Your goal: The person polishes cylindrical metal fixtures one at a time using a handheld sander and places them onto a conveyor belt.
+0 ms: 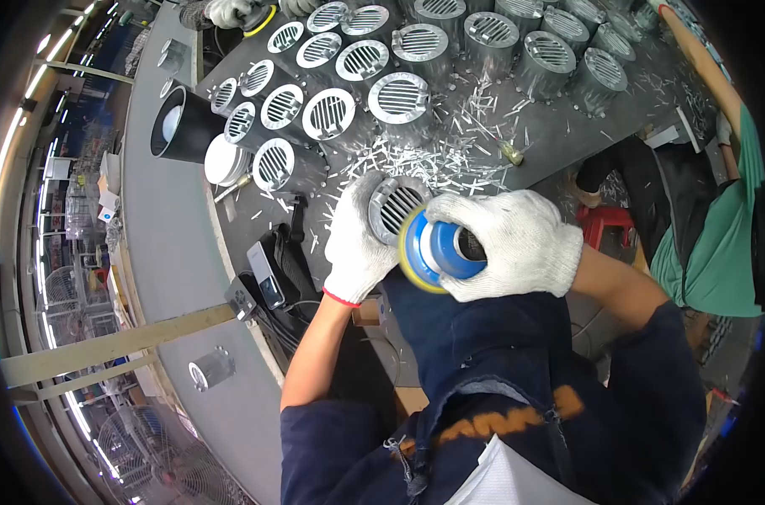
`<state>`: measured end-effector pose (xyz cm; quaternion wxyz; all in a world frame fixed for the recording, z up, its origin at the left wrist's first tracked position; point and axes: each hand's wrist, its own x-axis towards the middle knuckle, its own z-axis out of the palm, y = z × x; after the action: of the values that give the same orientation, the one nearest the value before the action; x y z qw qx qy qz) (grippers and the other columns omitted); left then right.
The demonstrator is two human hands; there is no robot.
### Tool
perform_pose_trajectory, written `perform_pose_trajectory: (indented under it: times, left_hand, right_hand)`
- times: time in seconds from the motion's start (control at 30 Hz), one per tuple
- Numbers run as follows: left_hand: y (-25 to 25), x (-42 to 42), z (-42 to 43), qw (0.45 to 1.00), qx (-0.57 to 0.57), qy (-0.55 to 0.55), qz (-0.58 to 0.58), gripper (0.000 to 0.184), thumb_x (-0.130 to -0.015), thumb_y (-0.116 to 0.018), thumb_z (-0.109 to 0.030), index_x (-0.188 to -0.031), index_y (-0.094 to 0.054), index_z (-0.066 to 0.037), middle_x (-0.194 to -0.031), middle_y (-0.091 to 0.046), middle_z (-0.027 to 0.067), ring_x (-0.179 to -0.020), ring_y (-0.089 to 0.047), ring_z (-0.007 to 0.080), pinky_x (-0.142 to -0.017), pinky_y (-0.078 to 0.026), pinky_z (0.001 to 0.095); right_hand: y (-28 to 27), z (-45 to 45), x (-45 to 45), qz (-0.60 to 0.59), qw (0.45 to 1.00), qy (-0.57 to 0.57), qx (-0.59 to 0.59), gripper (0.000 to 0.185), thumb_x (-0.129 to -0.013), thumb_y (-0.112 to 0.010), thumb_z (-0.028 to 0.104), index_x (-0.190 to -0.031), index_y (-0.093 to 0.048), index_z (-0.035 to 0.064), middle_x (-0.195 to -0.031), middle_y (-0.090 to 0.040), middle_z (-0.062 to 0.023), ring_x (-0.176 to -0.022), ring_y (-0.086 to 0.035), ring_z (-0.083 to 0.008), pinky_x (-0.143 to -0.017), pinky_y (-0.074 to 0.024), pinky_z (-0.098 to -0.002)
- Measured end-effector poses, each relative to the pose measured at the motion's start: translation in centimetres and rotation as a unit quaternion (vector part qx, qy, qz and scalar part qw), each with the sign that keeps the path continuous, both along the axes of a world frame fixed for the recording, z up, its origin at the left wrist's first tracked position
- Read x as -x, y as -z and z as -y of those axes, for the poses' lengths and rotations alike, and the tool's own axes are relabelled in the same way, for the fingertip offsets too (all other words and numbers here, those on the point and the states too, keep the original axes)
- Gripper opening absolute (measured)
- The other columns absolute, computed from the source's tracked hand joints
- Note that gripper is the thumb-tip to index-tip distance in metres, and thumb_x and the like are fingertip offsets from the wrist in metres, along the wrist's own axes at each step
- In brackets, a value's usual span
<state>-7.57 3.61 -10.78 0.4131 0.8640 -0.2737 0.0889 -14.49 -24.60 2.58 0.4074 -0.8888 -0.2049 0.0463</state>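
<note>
Sanding, I judge, mid-frame: left hand (354,240) grips slotted can (396,206), right hand (521,244) clasps blue sander (440,250); next needs level pressure.

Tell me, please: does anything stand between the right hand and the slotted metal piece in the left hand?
Yes: the round blue tool, gripped by the right hand, stands between that hand and the slotted metal piece in the left hand.

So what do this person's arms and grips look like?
The left grip wears a white knitted glove with a red wrist edge; the right grip wears a similar white knitted glove, no red edge showing. Both forearms are bare below short, dark navy fabric sleeves.
</note>
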Motion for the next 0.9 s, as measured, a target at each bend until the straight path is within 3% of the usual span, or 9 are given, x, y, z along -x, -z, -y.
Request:
perform_pose_trajectory:
  times: [0.23,0.27,0.43,0.5,0.53,0.57,0.67,0.73,0.9]
  left_hand:
    - [-1.7,0.3,0.3,0.987,0.115,0.008,-0.113,0.109,-0.071,-0.112,-0.028,-0.16,-0.059,0.004,-0.156,-0.067,0.0212,-0.142,-0.071,0.0378,-0.122,-0.058,0.0464]
    - [-1.0,-0.1,-0.1,0.991,0.076,0.009,-0.111,0.127,-0.064,-0.119,-0.031,-0.165,-0.05,-0.001,-0.158,-0.068,0.0167,-0.144,-0.072,0.0293,-0.124,-0.06,0.0436]
    - [-1.5,-0.2,-0.9,0.999,-0.036,0.005,-0.01,0.134,-0.061,-0.12,-0.031,-0.167,-0.045,0.0,-0.16,-0.065,0.0168,-0.146,-0.07,0.0304,-0.125,-0.059,0.0463]
    - [-0.6,0.3,-1.0,0.998,-0.047,-0.003,-0.028,0.13,-0.064,-0.119,-0.028,-0.167,-0.045,-0.001,-0.163,-0.061,0.0186,-0.152,-0.064,0.0311,-0.129,-0.055,0.0475]
    - [0.8,0.5,-0.9,0.989,0.068,0.007,-0.131,0.109,-0.082,-0.109,-0.02,-0.168,-0.043,-0.002,-0.168,-0.055,0.0204,-0.16,-0.056,0.0325,-0.135,-0.049,0.0493]
    - [2.7,0.4,-0.1,0.98,0.157,-0.052,-0.109,0.098,-0.079,-0.107,-0.032,-0.158,-0.062,0.005,-0.149,-0.07,0.0268,-0.141,-0.068,0.0455,-0.12,-0.055,0.0527]
    - [1.5,1.2,0.6,0.971,0.186,-0.079,-0.128,0.082,-0.092,-0.099,-0.028,-0.158,-0.064,0.004,-0.148,-0.071,0.0267,-0.14,-0.069,0.0452,-0.121,-0.054,0.0522]
    - [1.6,0.4,-0.4,0.955,0.184,-0.01,-0.234,0.078,-0.11,-0.081,-0.022,-0.174,-0.041,-0.001,-0.171,-0.051,0.0197,-0.163,-0.05,0.0349,-0.137,-0.045,0.052]
    - [1.5,0.7,-1.0,0.968,0.123,-0.012,-0.217,0.073,-0.114,-0.077,-0.025,-0.173,-0.043,0.0,-0.171,-0.051,0.0191,-0.163,-0.05,0.0348,-0.137,-0.046,0.0523]
  right_hand:
    - [1.1,2.3,-2.8,0.094,0.993,-0.013,0.064,0.076,-0.083,-0.095,0.042,-0.15,-0.071,0.0149,-0.108,-0.087,-0.0202,-0.096,-0.087,-0.039,-0.087,-0.0707,-0.0509]
    - [1.4,2.2,-3.6,0.114,0.992,-0.009,0.056,0.076,-0.08,-0.098,0.041,-0.146,-0.072,0.0129,-0.111,-0.087,-0.0196,-0.095,-0.086,-0.0393,-0.086,-0.0709,-0.0495]
    - [1.9,1.0,-4.5,0.099,0.995,-0.018,0.012,0.075,-0.082,-0.096,0.042,-0.146,-0.071,0.0114,-0.109,-0.087,-0.0201,-0.098,-0.086,-0.0398,-0.09,-0.0708,-0.0501]
    - [1.1,0.0,-2.8,0.057,0.998,0.015,-0.019,0.072,-0.082,-0.096,0.037,-0.145,-0.072,0.0134,-0.114,-0.087,-0.0198,-0.102,-0.086,-0.0411,-0.094,-0.0698,-0.0508]
    - [1.6,-0.7,-1.9,0.058,0.997,0.037,-0.038,0.071,-0.082,-0.097,0.036,-0.145,-0.073,0.014,-0.114,-0.087,-0.0191,-0.102,-0.086,-0.0409,-0.095,-0.0696,-0.0512]
    - [2.1,-1.3,-1.1,0.058,0.995,0.058,-0.056,0.071,-0.081,-0.097,0.035,-0.145,-0.073,0.0146,-0.114,-0.087,-0.0184,-0.102,-0.086,-0.0407,-0.095,-0.0694,-0.0516]
    - [1.2,-2.7,0.3,0.05,0.992,0.095,-0.064,0.074,-0.079,-0.099,0.035,-0.145,-0.073,0.0155,-0.114,-0.087,-0.0162,-0.1,-0.087,-0.0403,-0.092,-0.0697,-0.0515]
    - [0.5,-3.2,0.1,0.011,0.994,0.091,-0.062,0.076,-0.079,-0.102,0.04,-0.141,-0.072,0.0084,-0.118,-0.086,-0.0183,-0.098,-0.087,-0.0385,-0.092,-0.0714,-0.0474]
    - [0.7,-3.8,0.2,0.027,0.998,0.041,-0.032,0.076,-0.077,-0.103,0.04,-0.14,-0.072,0.0102,-0.114,-0.085,-0.0198,-0.096,-0.087,-0.0381,-0.088,-0.0713,-0.047]
